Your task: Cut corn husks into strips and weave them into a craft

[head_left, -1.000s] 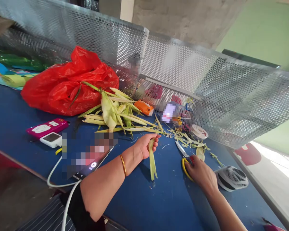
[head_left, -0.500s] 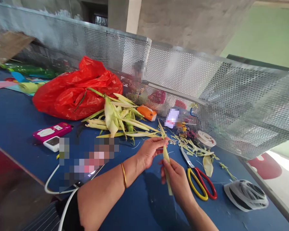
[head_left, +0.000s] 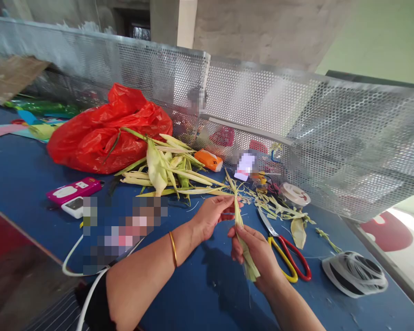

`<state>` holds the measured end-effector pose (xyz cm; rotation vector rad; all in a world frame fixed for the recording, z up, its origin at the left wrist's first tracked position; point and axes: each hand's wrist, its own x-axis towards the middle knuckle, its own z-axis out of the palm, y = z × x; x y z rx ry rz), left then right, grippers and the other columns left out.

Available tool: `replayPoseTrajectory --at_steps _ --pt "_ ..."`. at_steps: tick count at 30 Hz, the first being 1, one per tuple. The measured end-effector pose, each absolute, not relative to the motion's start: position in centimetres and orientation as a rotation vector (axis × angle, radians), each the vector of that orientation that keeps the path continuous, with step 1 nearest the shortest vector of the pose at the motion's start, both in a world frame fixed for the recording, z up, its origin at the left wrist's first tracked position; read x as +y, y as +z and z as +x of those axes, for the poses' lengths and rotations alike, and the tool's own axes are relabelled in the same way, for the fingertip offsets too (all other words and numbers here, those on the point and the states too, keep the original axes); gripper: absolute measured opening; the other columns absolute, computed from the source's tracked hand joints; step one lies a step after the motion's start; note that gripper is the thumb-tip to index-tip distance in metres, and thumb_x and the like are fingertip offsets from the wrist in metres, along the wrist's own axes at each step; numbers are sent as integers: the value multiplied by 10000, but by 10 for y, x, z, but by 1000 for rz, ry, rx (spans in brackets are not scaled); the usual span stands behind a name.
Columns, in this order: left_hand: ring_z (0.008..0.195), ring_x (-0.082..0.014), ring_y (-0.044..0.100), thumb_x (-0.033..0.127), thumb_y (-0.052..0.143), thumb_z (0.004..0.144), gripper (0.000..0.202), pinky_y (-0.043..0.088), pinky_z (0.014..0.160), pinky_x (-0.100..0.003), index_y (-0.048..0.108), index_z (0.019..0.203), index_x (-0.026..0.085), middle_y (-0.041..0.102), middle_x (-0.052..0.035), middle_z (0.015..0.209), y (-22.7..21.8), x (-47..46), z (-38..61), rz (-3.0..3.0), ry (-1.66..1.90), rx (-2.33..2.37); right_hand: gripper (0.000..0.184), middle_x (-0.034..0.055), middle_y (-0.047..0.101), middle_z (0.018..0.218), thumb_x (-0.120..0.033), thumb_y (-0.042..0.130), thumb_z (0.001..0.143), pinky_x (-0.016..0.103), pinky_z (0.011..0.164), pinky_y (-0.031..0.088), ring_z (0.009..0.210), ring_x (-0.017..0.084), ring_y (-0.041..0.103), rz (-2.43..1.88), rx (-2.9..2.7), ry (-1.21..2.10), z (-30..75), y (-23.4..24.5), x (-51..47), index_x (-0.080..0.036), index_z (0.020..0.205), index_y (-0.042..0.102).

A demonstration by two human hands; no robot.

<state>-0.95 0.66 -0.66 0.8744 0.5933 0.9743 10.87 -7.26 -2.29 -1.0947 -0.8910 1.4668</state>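
Between my two hands a pale green corn husk (head_left: 247, 257) is held lengthwise above the blue table. My left hand (head_left: 214, 215), with a gold bangle on the wrist, pinches the husk near its narrow upper part, where a thin tip points away from me. Lower down, my right hand (head_left: 253, 248) grips the husk with thumb on top; its wide end fans out below the fingers. Scissors (head_left: 286, 253) with one yellow and one red handle lie just right of my right hand. A heap of corn husks (head_left: 157, 170) lies beyond my left hand.
A red plastic bag (head_left: 110, 131) sits behind the heap, beside an orange packet (head_left: 209, 160). Husk scraps (head_left: 276, 209) are scattered by a white spool (head_left: 294, 195). At right lies a spool of clear line (head_left: 354, 274). A pink power bank (head_left: 74, 192) and white cable are at left; a perforated metal screen (head_left: 251, 96) stands behind.
The husk's lower end has swung to the right and looks wider and more gathered. My right hand has turned slightly with it; my left hand keeps its pinch. The view shifted a little.
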Motion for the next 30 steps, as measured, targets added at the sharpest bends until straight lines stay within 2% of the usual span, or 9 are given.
replayPoseTrajectory --at_steps 3,6,9,12,16,21,25,30 --pt "827 -170 657 405 773 740 354 501 728 -258 752 953 123 727 -110 907 -3 4 -9 870 985 571 419 -70 453 393 -582 728 695 238 423 379 319 72 361 -1095 -892 1496 107 -25 -73 -169 688 654" --pt "728 -151 654 332 803 710 280 501 704 -259 755 880 114 719 -86 813 2 1 -10 856 999 604 462 -23 555 493 -625 651 759 257 488 425 418 111 474 -1216 -1032 1426 108 -21 -74 -164 745 676" --pt "630 -125 625 298 803 706 232 489 638 -248 752 839 114 700 -63 747 5 -2 -9 838 969 640 457 42 689 728 -620 637 777 289 630 473 691 193 611 -1385 -1230 978 116 -16 -72 -171 831 704" --pt "590 -114 618 270 813 690 207 455 576 -224 747 808 113 696 -58 729 6 -8 -7 813 883 674 437 65 729 890 -593 674 752 315 718 482 851 235 634 -1402 -1165 684 128 -12 -69 -192 921 721" --pt "559 -100 607 247 829 664 195 444 555 -212 737 775 115 695 -52 717 3 -17 0 786 760 674 422 58 720 881 -551 743 708 307 673 493 794 208 641 -1280 -910 854 138 -9 -66 -194 935 726" --pt "571 -110 618 279 838 650 230 450 551 -214 732 789 128 700 -50 728 2 -26 3 812 662 694 329 0 634 666 -481 795 679 271 572 452 594 135 544 -1155 -808 994 137 -8 -66 -185 773 689" --pt "552 -104 604 251 820 669 174 436 541 -211 718 737 129 684 -38 686 4 -25 3 839 694 716 304 -10 633 655 -422 836 643 268 607 458 608 127 545 -1138 -800 984 137 -8 -66 -180 739 678" --pt "580 -95 590 238 838 641 184 451 606 -227 724 732 125 698 -50 727 9 -25 4 853 724 730 445 24 667 728 -598 750 686 271 607 462 628 143 576 -1136 -698 1058 138 -7 -65 -175 816 700"
